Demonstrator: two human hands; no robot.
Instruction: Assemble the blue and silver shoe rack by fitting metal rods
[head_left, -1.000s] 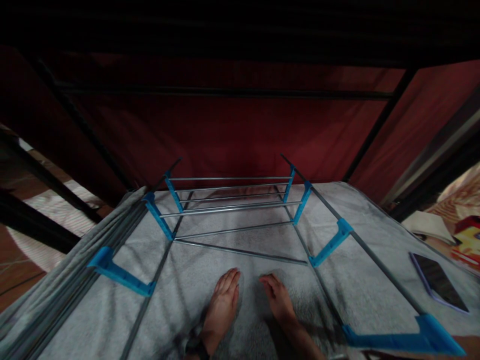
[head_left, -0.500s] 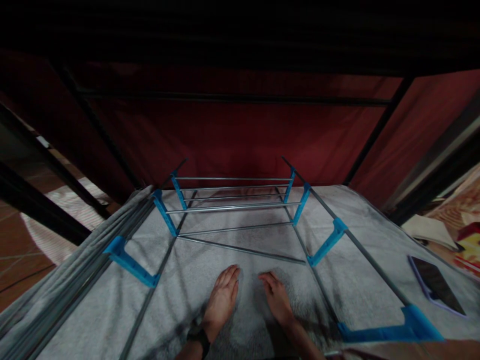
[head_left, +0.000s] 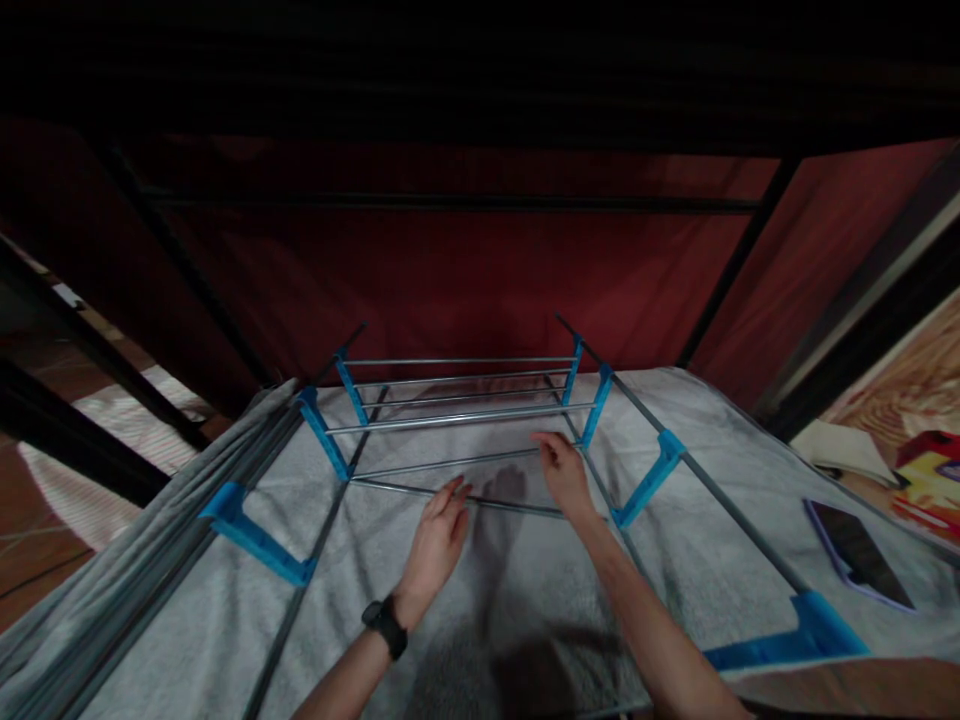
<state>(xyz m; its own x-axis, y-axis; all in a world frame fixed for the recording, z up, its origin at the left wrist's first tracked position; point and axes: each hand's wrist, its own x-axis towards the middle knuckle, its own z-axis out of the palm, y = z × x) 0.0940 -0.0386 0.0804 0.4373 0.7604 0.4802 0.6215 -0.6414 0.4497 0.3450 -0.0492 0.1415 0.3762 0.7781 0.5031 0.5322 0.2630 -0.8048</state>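
A partly joined rack of grey metal tubes and blue plastic brackets lies on a grey blanket (head_left: 390, 590). My left hand (head_left: 437, 535), with a dark watch at the wrist, is beside a loose slanting tube (head_left: 517, 507), fingers stretched out; contact is unclear. My right hand (head_left: 564, 473) hovers over the rack's right half, its fingers loosely bent and apart, with nothing visible in them. Thin crossbars (head_left: 457, 415) join the far brackets. Nearer, a left bracket (head_left: 259, 535) and a right bracket (head_left: 651, 478) have no crossbar between them.
A bundle of grey tubes (head_left: 172, 560) lies along the left. A phone (head_left: 859, 553) rests on the blanket at right, near a yellow and red packet (head_left: 934, 480). Dark frame bars (head_left: 450, 203) and red cloth (head_left: 465, 270) enclose the back.
Both hands have moved forward from the bare blanket toward the rack. The right hand has gone farther, passing above the slanting tube. The rack stays as it was; the view has shifted slightly.
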